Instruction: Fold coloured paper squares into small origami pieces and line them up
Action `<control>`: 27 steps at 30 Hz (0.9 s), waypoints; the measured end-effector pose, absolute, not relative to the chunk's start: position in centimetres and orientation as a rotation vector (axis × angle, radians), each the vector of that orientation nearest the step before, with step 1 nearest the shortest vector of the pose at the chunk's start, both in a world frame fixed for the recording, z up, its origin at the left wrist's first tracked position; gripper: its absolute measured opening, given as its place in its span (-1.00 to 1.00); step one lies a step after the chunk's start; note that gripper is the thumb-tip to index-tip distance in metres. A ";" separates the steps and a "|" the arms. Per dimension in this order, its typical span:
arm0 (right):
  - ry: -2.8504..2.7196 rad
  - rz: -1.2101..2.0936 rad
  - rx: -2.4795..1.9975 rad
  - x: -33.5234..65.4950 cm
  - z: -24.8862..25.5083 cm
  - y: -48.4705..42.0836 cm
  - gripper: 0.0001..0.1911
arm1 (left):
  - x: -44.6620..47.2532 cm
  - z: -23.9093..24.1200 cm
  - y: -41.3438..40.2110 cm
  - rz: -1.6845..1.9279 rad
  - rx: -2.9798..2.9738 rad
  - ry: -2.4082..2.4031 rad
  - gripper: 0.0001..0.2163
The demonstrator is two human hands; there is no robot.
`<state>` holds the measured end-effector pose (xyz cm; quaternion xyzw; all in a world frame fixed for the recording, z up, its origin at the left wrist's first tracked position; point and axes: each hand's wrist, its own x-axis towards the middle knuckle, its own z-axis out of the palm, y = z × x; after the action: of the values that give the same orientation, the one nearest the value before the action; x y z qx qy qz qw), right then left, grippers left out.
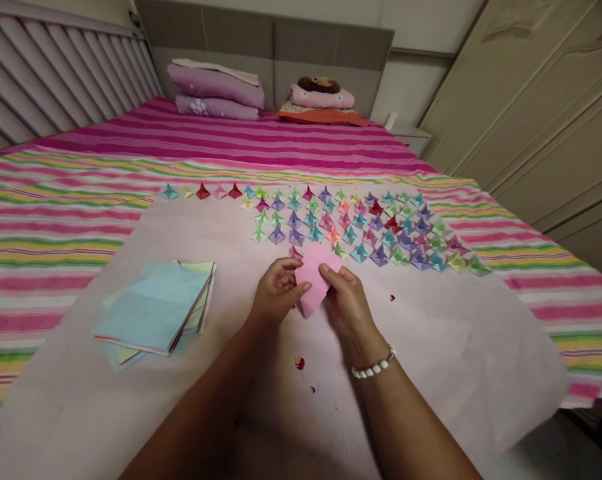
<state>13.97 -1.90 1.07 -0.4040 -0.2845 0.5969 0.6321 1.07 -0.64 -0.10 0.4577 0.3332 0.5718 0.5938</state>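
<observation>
A partly folded pink paper (311, 283) is held up between my two hands above the white sheet (421, 373). My left hand (277, 290) pinches its left edge, thumb in front and fingers curled behind. On the right edge, my right hand (349, 297) grips it with the thumb pressed on the front. The paper tapers to a point at the bottom. Just beyond it lie rows of small folded paper figures (379, 256) in many colours. A stack of square paper (153, 307), light blue on top, rests to the left of my hands.
Small red scraps (299, 363) lie on the white sheet near my forearms. Beneath it spreads a striped bedcover (55, 260). Folded purple bedding (218, 90) and a pink stack (322, 97) sit by the headboard (241, 37). A slatted rail (55, 67) stands at left.
</observation>
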 end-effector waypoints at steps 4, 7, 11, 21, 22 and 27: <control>-0.701 1.326 -0.922 14.1 1.2 -2.0 -0.78 | 1.0 -0.3 -0.7 1.291 1.053 0.840 -0.47; -0.740 1.308 -0.915 14.1 1.2 -2.0 -0.79 | 0.9 -0.4 -0.7 1.250 1.017 0.904 -0.49; -0.803 1.269 -0.915 14.2 1.1 -2.1 -0.80 | 1.0 -0.2 -0.7 1.228 0.990 0.916 -0.56; -0.784 1.264 -0.855 13.8 0.7 -1.7 -0.59 | 0.4 -0.8 -0.4 1.161 0.951 0.879 -0.76; -0.774 1.284 -0.847 13.8 0.7 -1.7 -0.55 | 0.3 -0.9 -0.4 1.145 0.953 0.869 -0.76; -0.791 1.324 -0.914 13.8 0.8 -2.0 -0.69 | 0.3 -1.2 -0.4 1.088 0.989 0.853 -0.77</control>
<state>13.77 -1.97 0.76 -0.3980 -0.3445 0.5768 0.6246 0.30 -0.42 -1.19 0.4370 0.3769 0.4809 0.6601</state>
